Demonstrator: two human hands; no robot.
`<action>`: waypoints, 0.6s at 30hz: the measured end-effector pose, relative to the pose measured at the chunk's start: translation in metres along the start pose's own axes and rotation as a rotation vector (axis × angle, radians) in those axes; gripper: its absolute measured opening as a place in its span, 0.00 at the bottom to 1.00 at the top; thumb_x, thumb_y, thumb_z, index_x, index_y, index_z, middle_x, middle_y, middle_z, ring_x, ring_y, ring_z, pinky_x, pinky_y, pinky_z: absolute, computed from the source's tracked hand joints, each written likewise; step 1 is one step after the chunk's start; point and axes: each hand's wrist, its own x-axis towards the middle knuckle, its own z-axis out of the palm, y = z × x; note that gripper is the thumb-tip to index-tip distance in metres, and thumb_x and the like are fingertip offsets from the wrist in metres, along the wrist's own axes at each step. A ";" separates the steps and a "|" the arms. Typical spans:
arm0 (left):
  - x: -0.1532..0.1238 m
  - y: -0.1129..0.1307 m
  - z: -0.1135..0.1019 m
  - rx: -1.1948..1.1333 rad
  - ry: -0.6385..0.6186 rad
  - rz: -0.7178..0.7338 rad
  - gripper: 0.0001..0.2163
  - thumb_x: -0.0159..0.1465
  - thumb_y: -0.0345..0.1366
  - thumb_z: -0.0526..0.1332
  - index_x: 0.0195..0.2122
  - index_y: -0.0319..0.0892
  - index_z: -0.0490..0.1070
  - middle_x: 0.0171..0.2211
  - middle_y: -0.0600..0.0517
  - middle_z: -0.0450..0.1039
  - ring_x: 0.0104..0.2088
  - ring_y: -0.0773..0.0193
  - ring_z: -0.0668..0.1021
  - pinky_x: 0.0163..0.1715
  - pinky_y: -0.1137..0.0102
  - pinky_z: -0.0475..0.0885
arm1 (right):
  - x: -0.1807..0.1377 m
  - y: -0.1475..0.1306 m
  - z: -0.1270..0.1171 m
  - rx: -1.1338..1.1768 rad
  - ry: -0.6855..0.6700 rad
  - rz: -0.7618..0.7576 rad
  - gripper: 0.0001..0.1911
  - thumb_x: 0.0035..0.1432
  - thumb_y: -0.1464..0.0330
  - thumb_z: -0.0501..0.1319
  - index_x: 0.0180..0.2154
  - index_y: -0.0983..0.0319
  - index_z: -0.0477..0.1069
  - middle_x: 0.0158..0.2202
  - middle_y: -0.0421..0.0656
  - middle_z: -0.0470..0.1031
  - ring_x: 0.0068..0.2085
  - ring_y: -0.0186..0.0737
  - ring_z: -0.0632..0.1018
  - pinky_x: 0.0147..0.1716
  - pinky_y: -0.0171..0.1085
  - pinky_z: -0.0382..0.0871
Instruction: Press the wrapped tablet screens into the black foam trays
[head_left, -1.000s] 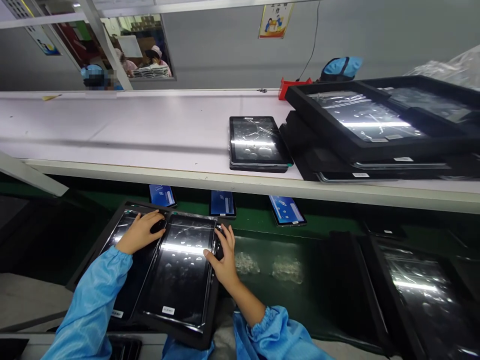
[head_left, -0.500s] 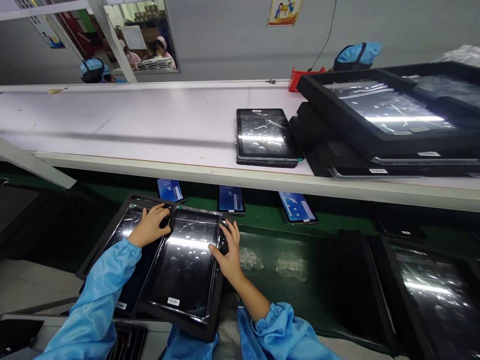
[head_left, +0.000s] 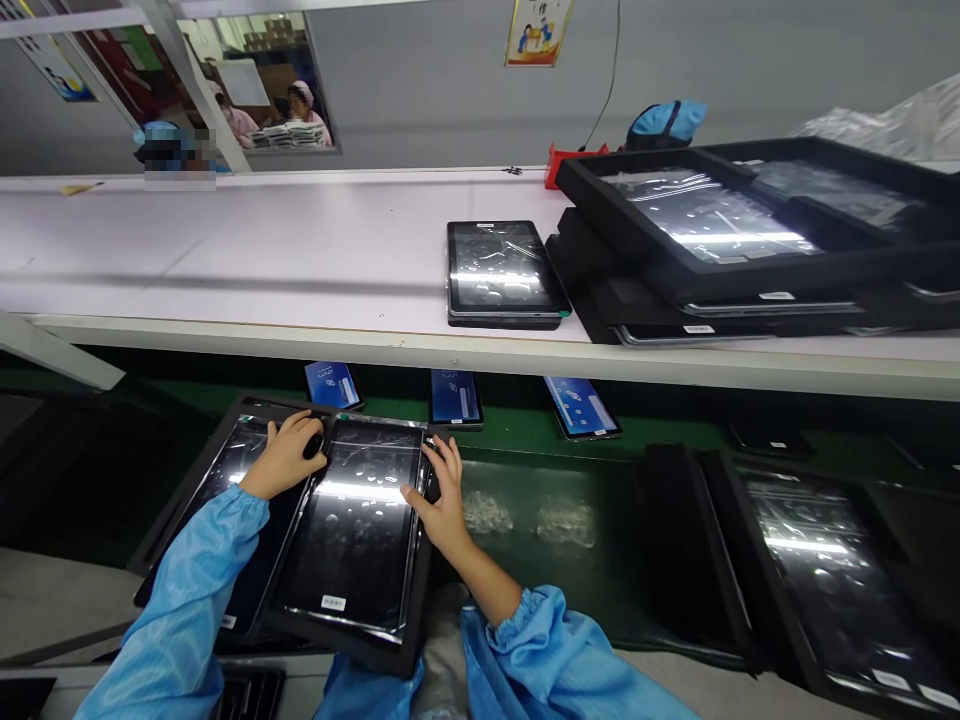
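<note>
A black foam tray (head_left: 397, 655) rests low in front of me, with two film-covered tablets side by side in it. My left hand (head_left: 289, 455) is closed at the upper left edge of the right-hand tablet (head_left: 352, 530), its fingertips in the dark cutout between the two. On the opposite long edge, my right hand (head_left: 444, 500) grips the same tablet, thumb on the screen and fingers along the side. The left-hand tablet (head_left: 259, 560) is partly covered by my left forearm. White label stickers show near both tablets' lower edges.
Three lit tablets lie under the shelf, one of them a blue-screened tablet (head_left: 454, 398). On the white shelf (head_left: 225, 240) sit a tablet stack (head_left: 506, 270) and piled foam trays (head_left: 675, 270). Another tray (head_left: 795, 610) stands at the lower right. Co-workers are beyond the shelf.
The whole view has shifted slightly, with the shelf items now further left. Both hands keep the same hold on the right-hand tablet, which stays in the tray.
</note>
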 end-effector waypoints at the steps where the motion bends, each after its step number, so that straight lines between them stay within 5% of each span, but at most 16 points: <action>1: 0.000 -0.001 0.000 0.001 0.000 -0.002 0.10 0.56 0.36 0.54 0.40 0.45 0.61 0.51 0.44 0.67 0.63 0.47 0.54 0.52 0.29 0.47 | 0.000 0.000 0.000 0.003 -0.003 0.004 0.28 0.55 0.61 0.64 0.57 0.55 0.63 0.65 0.45 0.53 0.68 0.52 0.44 0.64 0.59 0.44; 18: 0.001 -0.006 0.002 0.003 -0.016 0.003 0.11 0.57 0.38 0.54 0.41 0.45 0.62 0.52 0.44 0.67 0.63 0.45 0.54 0.52 0.30 0.47 | -0.001 0.003 0.002 0.029 0.032 -0.015 0.29 0.53 0.61 0.65 0.57 0.54 0.64 0.64 0.45 0.55 0.68 0.52 0.46 0.64 0.58 0.46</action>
